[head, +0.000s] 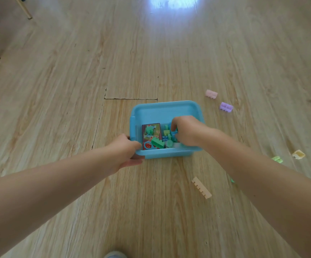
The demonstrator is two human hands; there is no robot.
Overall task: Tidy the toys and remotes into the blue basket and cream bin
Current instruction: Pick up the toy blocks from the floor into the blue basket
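A blue basket (165, 108) stands on the wooden floor in the middle of the head view. Inside it lie a red card box (151, 132), a green brick (157, 142) and several other small bricks. My left hand (127, 152) grips the basket's near left corner, thumb over the rim. My right hand (185, 131) reaches down into the basket's right side, its fingers curled around a blue brick (174, 134) among the pile. Loose on the floor lie a pink brick (211, 94), a purple brick (226, 107), a long cream brick (201, 187), a yellow brick (298, 154) and a light green brick (277, 159).
Two wooden furniture legs (25, 9) stand at the far left. A shoe tip (114, 255) shows at the bottom edge. A small green piece (232, 180) peeks out beside my right forearm. Bare floor stretches beyond and to the left of the basket.
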